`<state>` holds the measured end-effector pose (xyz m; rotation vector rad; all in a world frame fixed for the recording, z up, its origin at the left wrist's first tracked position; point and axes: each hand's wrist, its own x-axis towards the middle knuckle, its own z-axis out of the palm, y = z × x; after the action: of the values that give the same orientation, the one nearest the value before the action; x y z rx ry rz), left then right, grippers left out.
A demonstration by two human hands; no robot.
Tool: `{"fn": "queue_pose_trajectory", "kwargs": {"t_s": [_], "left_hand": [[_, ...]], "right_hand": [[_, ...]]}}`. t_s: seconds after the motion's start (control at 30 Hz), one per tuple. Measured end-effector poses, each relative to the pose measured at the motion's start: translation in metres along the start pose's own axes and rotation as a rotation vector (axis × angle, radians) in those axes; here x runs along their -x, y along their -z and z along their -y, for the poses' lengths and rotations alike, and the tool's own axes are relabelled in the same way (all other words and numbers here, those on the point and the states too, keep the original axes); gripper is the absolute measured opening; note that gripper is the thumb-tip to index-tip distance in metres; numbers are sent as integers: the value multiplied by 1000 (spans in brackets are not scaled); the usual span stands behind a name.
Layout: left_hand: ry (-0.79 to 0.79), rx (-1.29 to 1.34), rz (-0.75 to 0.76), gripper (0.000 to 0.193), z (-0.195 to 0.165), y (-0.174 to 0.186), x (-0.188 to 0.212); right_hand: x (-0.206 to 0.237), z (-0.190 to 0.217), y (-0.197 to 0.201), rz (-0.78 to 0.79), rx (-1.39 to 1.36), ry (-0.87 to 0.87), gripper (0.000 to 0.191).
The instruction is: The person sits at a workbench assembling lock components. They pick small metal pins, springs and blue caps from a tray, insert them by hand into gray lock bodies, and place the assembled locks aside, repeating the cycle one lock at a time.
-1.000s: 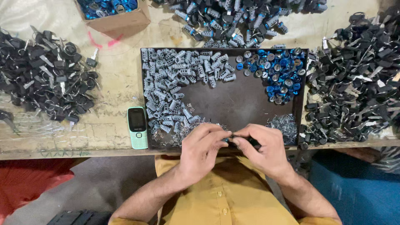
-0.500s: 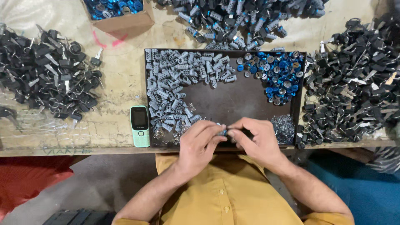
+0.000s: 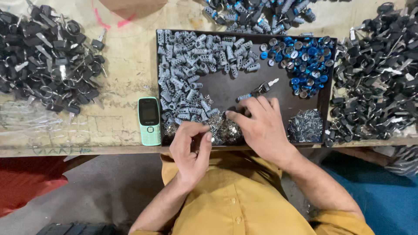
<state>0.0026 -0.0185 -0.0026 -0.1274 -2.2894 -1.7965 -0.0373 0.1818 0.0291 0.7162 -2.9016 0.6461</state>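
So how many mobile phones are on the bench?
1: the green mobile phone lies flat on the bench, just left of the dark tray. None seems hidden.

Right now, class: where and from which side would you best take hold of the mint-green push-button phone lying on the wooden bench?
Grip the mint-green push-button phone across its two long edges, coming down from above. It lies flat, face up, with bare bench to its left, though the dark tray crowds its right edge, probably leaving little finger room.
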Motion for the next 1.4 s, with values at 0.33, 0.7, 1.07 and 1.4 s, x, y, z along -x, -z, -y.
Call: {"fn": "queue_pose_trajectory", "kwargs": {"t_s": [0.33,0.7,1.07,1.4], "left_hand": [[-45,63,119,11,-14,6,7],[22,66,88,10,-9,9,14],[79,67,151,12,-13,0,20],[278,508,368,10,-5,-15,31]], "right_hand": [[5,4,1,-68,-121,-51,19],[18,22,2,-116,-355,-137,18],[27,6,-1,-93,-585,-193,25],[69,34,-4,-356,-540,-79,25]]}}
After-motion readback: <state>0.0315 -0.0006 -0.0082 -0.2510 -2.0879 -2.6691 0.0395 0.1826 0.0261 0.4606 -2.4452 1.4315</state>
